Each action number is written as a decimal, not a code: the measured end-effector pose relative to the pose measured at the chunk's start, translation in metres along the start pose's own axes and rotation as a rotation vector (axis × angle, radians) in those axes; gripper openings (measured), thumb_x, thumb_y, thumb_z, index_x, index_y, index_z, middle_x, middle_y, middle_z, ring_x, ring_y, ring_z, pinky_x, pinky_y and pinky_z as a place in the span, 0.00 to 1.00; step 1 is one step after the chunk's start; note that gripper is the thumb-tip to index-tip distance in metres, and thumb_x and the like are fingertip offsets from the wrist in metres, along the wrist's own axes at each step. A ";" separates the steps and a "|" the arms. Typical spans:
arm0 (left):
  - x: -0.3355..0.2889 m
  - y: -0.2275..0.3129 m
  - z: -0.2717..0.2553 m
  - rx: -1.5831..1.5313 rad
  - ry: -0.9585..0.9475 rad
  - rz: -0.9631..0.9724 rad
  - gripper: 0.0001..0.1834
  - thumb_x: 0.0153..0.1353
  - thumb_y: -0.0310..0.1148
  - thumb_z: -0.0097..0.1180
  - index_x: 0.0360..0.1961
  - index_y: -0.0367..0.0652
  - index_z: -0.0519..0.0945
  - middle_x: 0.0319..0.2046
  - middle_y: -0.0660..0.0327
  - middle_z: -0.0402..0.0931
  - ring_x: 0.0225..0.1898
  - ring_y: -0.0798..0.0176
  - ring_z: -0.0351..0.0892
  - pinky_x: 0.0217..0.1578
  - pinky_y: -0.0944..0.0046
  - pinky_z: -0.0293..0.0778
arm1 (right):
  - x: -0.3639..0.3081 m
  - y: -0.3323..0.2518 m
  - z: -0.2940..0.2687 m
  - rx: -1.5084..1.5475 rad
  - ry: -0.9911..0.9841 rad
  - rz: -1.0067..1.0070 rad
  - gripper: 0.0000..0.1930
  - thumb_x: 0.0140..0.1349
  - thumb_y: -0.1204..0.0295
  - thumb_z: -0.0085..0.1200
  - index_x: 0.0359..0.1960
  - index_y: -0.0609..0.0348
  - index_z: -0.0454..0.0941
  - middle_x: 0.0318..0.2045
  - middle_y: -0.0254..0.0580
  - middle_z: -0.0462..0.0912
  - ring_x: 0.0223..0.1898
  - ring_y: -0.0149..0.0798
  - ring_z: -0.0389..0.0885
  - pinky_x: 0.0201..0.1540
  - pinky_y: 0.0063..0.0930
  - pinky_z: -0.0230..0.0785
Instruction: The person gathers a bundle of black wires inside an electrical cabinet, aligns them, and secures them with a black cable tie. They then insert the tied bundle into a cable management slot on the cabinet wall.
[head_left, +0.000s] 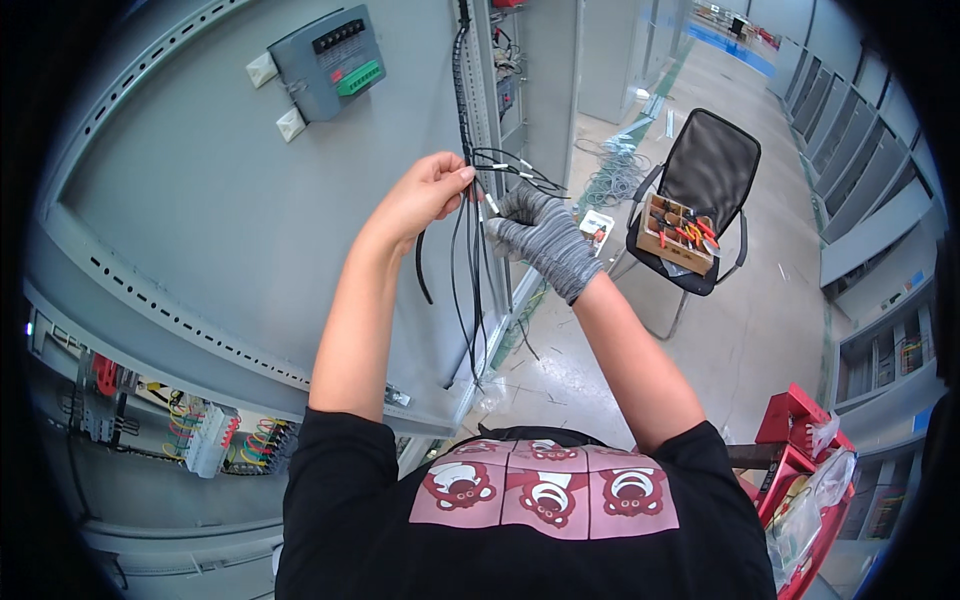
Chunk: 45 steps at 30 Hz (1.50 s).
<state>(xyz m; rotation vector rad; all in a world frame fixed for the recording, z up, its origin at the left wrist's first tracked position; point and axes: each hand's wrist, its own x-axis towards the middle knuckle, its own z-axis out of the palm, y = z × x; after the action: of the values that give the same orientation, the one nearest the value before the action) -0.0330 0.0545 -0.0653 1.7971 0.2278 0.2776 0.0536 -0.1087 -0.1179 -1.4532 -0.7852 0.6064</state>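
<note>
A bundle of thin black wires (461, 90) runs down the edge of a grey cabinet door (250, 220) and fans out at my hands. My bare left hand (425, 197) pinches the wires where they leave the bundle, thumb against forefinger. Close beside it, my right hand (540, 236) wears a grey knitted glove, its fingers closed around a wire with a white marker sleeve (491, 204). Other loose wire ends (525, 172) with white sleeves stick out above the glove. Several long wires (475, 300) hang below both hands. A short black strip (422, 268) dangles by my left wrist.
A grey module (325, 65) with a green terminal block is mounted on the door. Right, a black chair (712, 160) carries a wooden toolbox (668, 253). Coiled cable (615, 180) lies on the floor behind. A red cart (790, 420) stands near right; terminal blocks (210, 440) sit lower left.
</note>
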 end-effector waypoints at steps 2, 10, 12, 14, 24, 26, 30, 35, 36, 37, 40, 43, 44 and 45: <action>0.001 0.000 0.004 -0.013 0.004 0.000 0.10 0.69 0.40 0.51 0.32 0.47 0.74 0.24 0.72 0.73 0.21 0.80 0.59 0.21 0.76 0.53 | 0.006 0.009 0.003 -0.059 0.056 -0.135 0.12 0.57 0.70 0.64 0.37 0.63 0.78 0.30 0.38 0.84 0.29 0.28 0.82 0.32 0.23 0.75; 0.003 -0.007 0.002 -0.018 0.012 0.031 0.11 0.70 0.40 0.49 0.32 0.47 0.74 0.25 0.70 0.74 0.22 0.78 0.64 0.23 0.75 0.57 | 0.011 -0.001 -0.015 -0.141 0.000 -0.109 0.14 0.56 0.70 0.65 0.42 0.63 0.81 0.29 0.37 0.84 0.30 0.26 0.79 0.37 0.27 0.75; 0.001 -0.009 0.005 -0.025 0.033 0.043 0.12 0.71 0.41 0.48 0.33 0.47 0.74 0.26 0.69 0.75 0.22 0.77 0.66 0.24 0.75 0.59 | 0.016 -0.004 -0.017 -0.280 0.009 -0.089 0.15 0.57 0.67 0.63 0.41 0.64 0.79 0.24 0.37 0.82 0.28 0.26 0.79 0.35 0.26 0.74; -0.001 -0.012 0.008 -0.059 0.043 0.048 0.12 0.71 0.41 0.46 0.34 0.46 0.74 0.26 0.69 0.76 0.23 0.76 0.69 0.25 0.74 0.62 | 0.018 -0.006 -0.012 -0.253 0.021 -0.071 0.15 0.58 0.66 0.63 0.40 0.64 0.79 0.22 0.37 0.80 0.26 0.27 0.76 0.34 0.25 0.73; -0.018 0.000 0.001 -0.125 0.088 -0.048 0.13 0.74 0.44 0.41 0.36 0.49 0.69 0.24 0.68 0.75 0.27 0.69 0.82 0.27 0.72 0.71 | 0.032 -0.010 -0.003 -0.435 0.064 -0.303 0.18 0.64 0.66 0.57 0.52 0.64 0.77 0.41 0.42 0.85 0.39 0.33 0.80 0.45 0.30 0.73; -0.018 -0.005 -0.007 -0.141 0.063 -0.061 0.12 0.74 0.41 0.41 0.36 0.47 0.69 0.24 0.66 0.75 0.25 0.67 0.81 0.25 0.71 0.71 | 0.030 -0.015 0.002 -0.476 0.056 -0.289 0.18 0.63 0.67 0.58 0.51 0.64 0.77 0.39 0.43 0.85 0.38 0.34 0.81 0.44 0.30 0.74; -0.016 -0.006 -0.011 -0.102 0.037 -0.048 0.10 0.73 0.38 0.42 0.35 0.46 0.70 0.24 0.65 0.75 0.22 0.68 0.78 0.23 0.70 0.69 | 0.033 -0.010 0.011 -0.421 0.046 -0.298 0.16 0.61 0.69 0.59 0.49 0.64 0.77 0.38 0.46 0.84 0.36 0.37 0.82 0.43 0.30 0.74; -0.011 -0.006 -0.009 -0.059 0.034 0.038 0.10 0.72 0.37 0.45 0.35 0.45 0.72 0.24 0.65 0.75 0.24 0.70 0.77 0.25 0.70 0.70 | 0.016 -0.009 0.026 -0.464 0.217 -0.571 0.12 0.58 0.71 0.54 0.42 0.64 0.78 0.33 0.55 0.83 0.36 0.52 0.82 0.42 0.41 0.73; -0.006 -0.009 -0.005 -0.056 0.018 0.063 0.09 0.71 0.36 0.45 0.35 0.44 0.73 0.25 0.64 0.76 0.24 0.70 0.77 0.25 0.70 0.70 | 0.013 -0.008 0.029 -0.464 0.234 -0.628 0.11 0.58 0.72 0.53 0.40 0.64 0.79 0.32 0.54 0.83 0.35 0.52 0.81 0.41 0.41 0.73; -0.002 -0.008 0.001 -0.072 0.050 0.044 0.10 0.70 0.36 0.48 0.34 0.44 0.74 0.25 0.65 0.75 0.25 0.71 0.76 0.27 0.70 0.70 | 0.004 -0.010 0.022 -0.489 0.285 -0.672 0.10 0.58 0.72 0.53 0.39 0.63 0.79 0.30 0.54 0.82 0.34 0.52 0.81 0.40 0.41 0.72; -0.001 -0.005 0.018 -0.065 0.069 0.059 0.07 0.68 0.36 0.52 0.34 0.45 0.75 0.23 0.68 0.72 0.23 0.73 0.72 0.28 0.72 0.69 | -0.008 0.008 0.019 -0.365 0.355 -0.868 0.08 0.58 0.70 0.51 0.30 0.62 0.78 0.28 0.51 0.81 0.31 0.49 0.79 0.37 0.38 0.71; -0.001 -0.019 0.009 -0.089 0.262 0.019 0.11 0.67 0.37 0.55 0.44 0.42 0.77 0.24 0.67 0.70 0.24 0.72 0.71 0.28 0.72 0.69 | -0.041 -0.011 0.006 -0.440 0.438 -0.935 0.08 0.55 0.68 0.53 0.31 0.59 0.80 0.30 0.51 0.82 0.32 0.49 0.80 0.40 0.38 0.72; -0.006 -0.033 -0.015 -0.097 0.267 0.033 0.13 0.67 0.39 0.56 0.45 0.41 0.76 0.26 0.66 0.71 0.26 0.71 0.71 0.29 0.72 0.69 | -0.053 0.004 0.008 -0.947 0.338 -0.634 0.11 0.54 0.68 0.53 0.35 0.60 0.81 0.31 0.54 0.82 0.34 0.51 0.81 0.42 0.39 0.73; -0.009 -0.044 -0.010 -0.156 0.344 0.076 0.14 0.68 0.40 0.56 0.47 0.40 0.76 0.27 0.66 0.72 0.27 0.72 0.71 0.30 0.73 0.69 | -0.076 0.003 -0.018 -0.933 0.334 -0.532 0.11 0.54 0.69 0.54 0.38 0.60 0.79 0.32 0.54 0.81 0.36 0.52 0.81 0.44 0.41 0.72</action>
<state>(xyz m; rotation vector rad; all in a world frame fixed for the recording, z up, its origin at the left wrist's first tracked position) -0.0450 0.0718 -0.1061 1.5979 0.3700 0.6434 0.0203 -0.1787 -0.1272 -1.9815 -1.1958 -0.4825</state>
